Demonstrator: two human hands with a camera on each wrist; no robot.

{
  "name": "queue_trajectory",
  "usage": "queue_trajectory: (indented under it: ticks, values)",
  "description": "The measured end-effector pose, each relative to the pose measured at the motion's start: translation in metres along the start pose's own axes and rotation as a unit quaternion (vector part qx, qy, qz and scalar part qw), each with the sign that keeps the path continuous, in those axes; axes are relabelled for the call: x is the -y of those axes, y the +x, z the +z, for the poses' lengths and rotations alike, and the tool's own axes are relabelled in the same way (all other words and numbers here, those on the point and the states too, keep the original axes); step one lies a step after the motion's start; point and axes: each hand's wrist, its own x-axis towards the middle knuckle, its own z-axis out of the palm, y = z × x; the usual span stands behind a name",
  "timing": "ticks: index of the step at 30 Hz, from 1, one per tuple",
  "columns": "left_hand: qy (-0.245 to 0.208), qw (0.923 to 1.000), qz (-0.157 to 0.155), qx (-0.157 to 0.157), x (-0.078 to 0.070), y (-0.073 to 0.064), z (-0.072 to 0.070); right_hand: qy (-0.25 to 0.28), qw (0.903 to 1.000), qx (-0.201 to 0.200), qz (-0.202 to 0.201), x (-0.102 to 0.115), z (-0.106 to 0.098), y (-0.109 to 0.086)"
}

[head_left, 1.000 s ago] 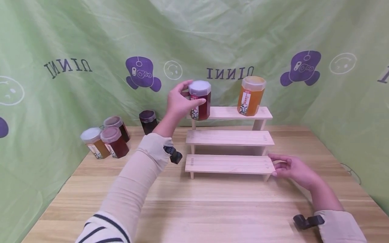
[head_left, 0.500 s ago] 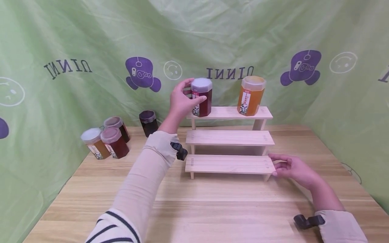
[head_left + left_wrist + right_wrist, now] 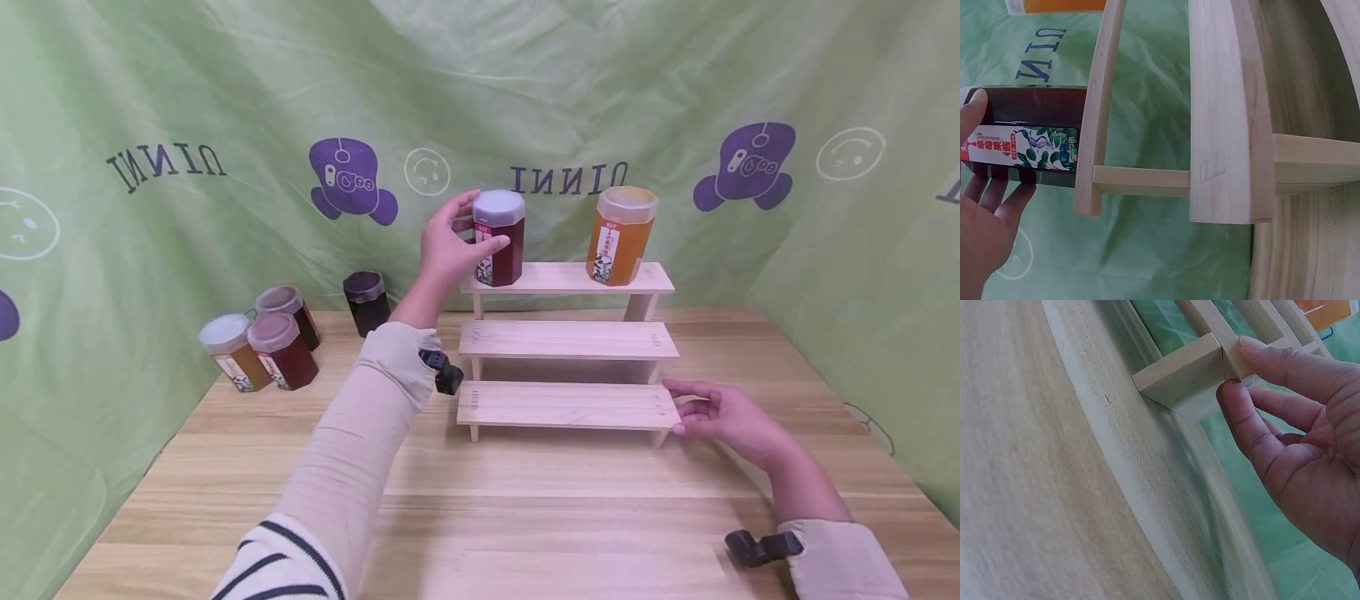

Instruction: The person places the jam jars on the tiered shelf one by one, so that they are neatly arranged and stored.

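Note:
My left hand grips a dark red jar with a whitish lid, thumb across its front. In the left wrist view the jar stands with its base on the top step of the three-step wooden stand, at that step's left end. An amber jar stands on the same step, towards the right. With thumb and fingers, my right hand pinches the right end of the lowest step; the right wrist view shows the thumb on the board's corner.
At the left of the wooden table stand an amber jar, a red jar and a darker jar close together. A nearly black jar stands behind my left forearm. Green cloth hangs behind and at the sides.
My left hand has moved slightly right and back with the dark red jar, which now rests on the top step. The right hand has stayed at the lowest step.

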Motion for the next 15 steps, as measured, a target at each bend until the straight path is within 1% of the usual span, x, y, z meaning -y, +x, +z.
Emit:
queue_trajectory:
  ticks: [6, 8, 11, 15]
  values:
    - [-0.055, 0.9981, 0.024, -0.007, 0.008, -0.006, -0.005, 0.0, 1.0, 0.004, -0.007, 0.0, 0.001, 0.001]
    - [-0.076, 0.9967, 0.027, -0.012, 0.01, -0.009, -0.008, -0.002, 1.0, 0.004, -0.007, 0.0, 0.001, 0.001]
    - [-0.089, 0.9955, 0.028, -0.016, 0.012, -0.013, -0.012, -0.003, 1.0, 0.003, -0.005, 0.0, 0.001, 0.001]
    - [-0.096, 0.995, 0.026, -0.012, 0.013, -0.019, -0.017, -0.008, 1.0, 0.001, 0.0, 0.001, 0.0, 0.0]
